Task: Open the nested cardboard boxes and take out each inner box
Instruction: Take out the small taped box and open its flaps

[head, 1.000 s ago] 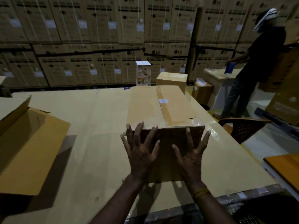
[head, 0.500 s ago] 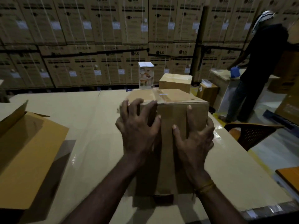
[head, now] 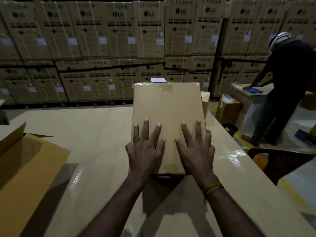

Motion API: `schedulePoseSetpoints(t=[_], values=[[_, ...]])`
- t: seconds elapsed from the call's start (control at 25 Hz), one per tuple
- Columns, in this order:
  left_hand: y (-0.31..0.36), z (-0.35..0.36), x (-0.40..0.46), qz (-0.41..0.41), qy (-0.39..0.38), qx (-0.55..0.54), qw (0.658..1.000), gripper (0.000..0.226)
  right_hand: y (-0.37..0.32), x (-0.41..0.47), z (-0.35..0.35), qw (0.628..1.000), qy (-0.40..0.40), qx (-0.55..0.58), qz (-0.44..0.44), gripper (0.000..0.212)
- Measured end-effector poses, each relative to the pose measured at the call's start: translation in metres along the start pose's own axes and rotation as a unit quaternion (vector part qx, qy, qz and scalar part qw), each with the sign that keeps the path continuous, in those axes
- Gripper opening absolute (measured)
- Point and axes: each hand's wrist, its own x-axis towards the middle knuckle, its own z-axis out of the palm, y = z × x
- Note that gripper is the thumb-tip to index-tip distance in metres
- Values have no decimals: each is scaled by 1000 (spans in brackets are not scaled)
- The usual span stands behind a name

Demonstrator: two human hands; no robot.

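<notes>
— While the sealed box (head: 166,117) stands on the worktop (head: 89,134) ahead of me, where are your palms?

— My left hand (head: 145,149) and right hand (head: 195,149) lie flat on its near face, fingers spread straight (gripping nothing). An opened box (head: 29,161) sits to my left.

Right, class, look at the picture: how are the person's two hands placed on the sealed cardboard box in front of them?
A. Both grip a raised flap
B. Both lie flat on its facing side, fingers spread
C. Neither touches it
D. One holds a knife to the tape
B: the left hand and right hand press flat, fingers spread, on the sealed box, which stands on the table.
</notes>
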Motion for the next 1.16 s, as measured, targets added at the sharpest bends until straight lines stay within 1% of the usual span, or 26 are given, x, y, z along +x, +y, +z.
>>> schedulePoseSetpoints(t=[0.08, 0.12, 0.16, 0.24, 0.32, 0.36, 0.4, 0.44, 0.56, 0.6, 0.64, 0.72, 0.8, 0.88, 0.96, 1.04, 1.16], values=[[0, 5, 2, -21, -1, 7, 1000, 57, 5, 6, 3, 999, -32, -3, 3, 64], [0, 7, 4, -25, 10, 7, 1000, 55, 6, 9, 4, 999, -34, 0, 3, 64], [-1, 8, 6, -28, 27, 2, 999, 52, 7, 12, 6, 1000, -19, 5, 3, 62], [-2, 11, 9, -33, 80, -30, 996, 43, 10, 13, 8, 997, 60, 56, -3, 49], [-2, 14, 19, -40, 131, -73, 988, 29, 15, 18, 13, 978, 154, 137, -22, 32], [-2, 14, 27, -43, 149, -89, 984, 24, 19, 24, 16, 971, 179, 154, -29, 28], [-2, 14, 37, -43, 156, -96, 982, 21, 21, 30, 19, 970, 184, 153, -33, 28], [-3, 15, 47, -41, 143, -95, 984, 23, 23, 36, 22, 973, 177, 142, -37, 30], [-12, 20, 75, -29, 10, -50, 998, 49, 26, 51, 30, 977, 164, 122, -63, 38], [-17, 22, 81, -13, -16, -40, 999, 57, 29, 57, 33, 976, 161, 125, -77, 42], [-23, 24, 84, 8, -21, -43, 999, 61, 31, 63, 35, 975, 156, 134, -88, 45], [-34, 26, 89, 58, 7, -72, 996, 63, 37, 78, 38, 973, 140, 156, -99, 50], [-45, 30, 94, 89, 34, -102, 990, 61, 42, 93, 41, 974, 113, 167, -106, 57], [-51, 35, 104, 96, 39, -132, 986, 61, 44, 106, 44, 975, 82, 175, -113, 63], [-53, 40, 113, 95, 40, -148, 984, 60, 44, 120, 47, 974, 67, 181, -116, 60], [-53, 44, 122, 90, 54, -153, 983, 60, 43, 131, 53, 972, 83, 188, -116, 55], [-57, 56, 131, 101, 116, -148, 977, 58, 43, 138, 69, 961, 153, 206, -105, 54]])
